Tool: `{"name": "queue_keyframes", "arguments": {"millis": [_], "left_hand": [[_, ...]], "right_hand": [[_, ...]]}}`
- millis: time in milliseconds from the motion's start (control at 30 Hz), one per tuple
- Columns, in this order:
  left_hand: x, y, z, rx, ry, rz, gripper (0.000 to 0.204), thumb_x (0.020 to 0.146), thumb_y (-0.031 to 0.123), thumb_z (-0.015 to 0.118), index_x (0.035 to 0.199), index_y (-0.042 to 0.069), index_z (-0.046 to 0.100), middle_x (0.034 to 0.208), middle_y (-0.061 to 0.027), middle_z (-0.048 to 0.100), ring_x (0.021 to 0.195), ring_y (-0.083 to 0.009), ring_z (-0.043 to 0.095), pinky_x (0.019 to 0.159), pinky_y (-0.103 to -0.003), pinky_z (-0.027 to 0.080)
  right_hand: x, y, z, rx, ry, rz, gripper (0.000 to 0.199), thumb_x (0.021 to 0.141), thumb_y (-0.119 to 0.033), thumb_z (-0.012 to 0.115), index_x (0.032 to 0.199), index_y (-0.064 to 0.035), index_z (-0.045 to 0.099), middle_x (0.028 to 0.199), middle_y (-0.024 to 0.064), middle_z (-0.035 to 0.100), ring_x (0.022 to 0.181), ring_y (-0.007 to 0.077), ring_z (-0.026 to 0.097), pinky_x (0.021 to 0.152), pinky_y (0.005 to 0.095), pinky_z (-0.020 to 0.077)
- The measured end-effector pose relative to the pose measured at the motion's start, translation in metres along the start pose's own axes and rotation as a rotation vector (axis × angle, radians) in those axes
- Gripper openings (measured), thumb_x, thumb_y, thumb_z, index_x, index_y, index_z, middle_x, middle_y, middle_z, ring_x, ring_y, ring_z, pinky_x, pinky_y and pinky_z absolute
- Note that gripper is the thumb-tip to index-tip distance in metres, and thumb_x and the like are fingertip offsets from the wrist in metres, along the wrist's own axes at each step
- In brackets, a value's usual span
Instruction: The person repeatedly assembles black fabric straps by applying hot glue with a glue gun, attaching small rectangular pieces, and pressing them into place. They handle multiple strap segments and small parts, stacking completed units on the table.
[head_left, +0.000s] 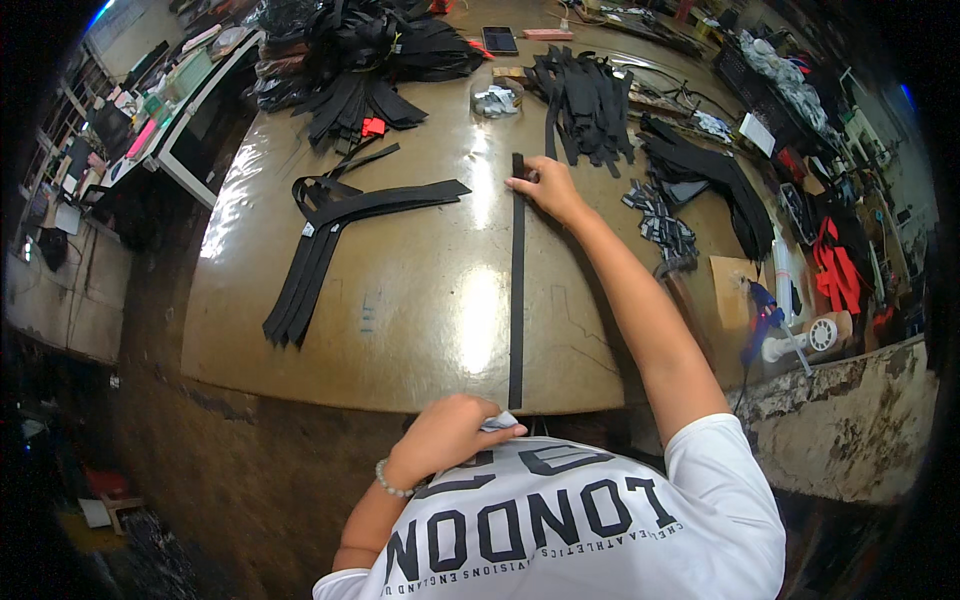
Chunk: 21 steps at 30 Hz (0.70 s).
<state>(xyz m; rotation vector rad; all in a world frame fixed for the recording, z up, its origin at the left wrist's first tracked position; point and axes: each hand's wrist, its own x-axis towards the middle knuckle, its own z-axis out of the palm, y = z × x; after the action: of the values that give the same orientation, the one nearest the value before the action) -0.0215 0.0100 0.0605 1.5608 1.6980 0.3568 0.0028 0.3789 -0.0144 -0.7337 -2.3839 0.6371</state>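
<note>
A long narrow black strap (517, 290) lies straight along the table, running from the far side to the front edge. My right hand (548, 190) reaches out over its far end, with thumb and fingers closed on the strap. Close to my body, just off the table's front edge, my left hand (450, 432) pinches a small pale tag (499, 421). Some of the left fingers are hidden beneath that hand. To the left, several black straps (312, 265) are laid side by side, crossed by a bent bundle (400, 205) of more straps.
Black straps are heaped at the far left (370, 60) and far right (580, 95). A round container (496, 100) of pale tags stands between them. Loose grey tags (662, 225), a bundle of black pieces (715, 180) and a blue glue gun (763, 315) lie rightward.
</note>
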Motion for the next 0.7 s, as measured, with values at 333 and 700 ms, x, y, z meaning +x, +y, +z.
{"name": "queue_keyframes", "arguments": {"millis": [333,700], "left_hand": [[0.025,-0.02,0.019,0.156,0.506,0.165,0.034,0.081,0.034,0.075,0.111,0.019,0.072,0.069,-0.007,0.06,0.061,-0.0244,0.061,0.057,-0.035,0.049],[0.025,-0.035,0.022,0.015,0.571,0.395,0.028,0.079,0.024,0.078,0.106,0.019,0.075,0.063,-0.0059,0.057,0.055,-0.0218,0.056,0.051,-0.033,0.045]], "right_hand": [[-0.097,-0.065,-0.019,-0.093,-0.095,-0.076,0.041,0.095,-0.029,0.06,0.124,-0.0002,0.06,0.134,0.0192,0.051,0.117,0.0348,0.053,0.104,0.041,0.0398],[-0.322,0.028,-0.193,-0.648,1.176,0.748,0.058,0.079,-0.045,0.08,0.101,0.0042,0.058,0.104,0.0176,0.05,0.09,0.0301,0.05,0.089,0.0396,0.0432]]}}
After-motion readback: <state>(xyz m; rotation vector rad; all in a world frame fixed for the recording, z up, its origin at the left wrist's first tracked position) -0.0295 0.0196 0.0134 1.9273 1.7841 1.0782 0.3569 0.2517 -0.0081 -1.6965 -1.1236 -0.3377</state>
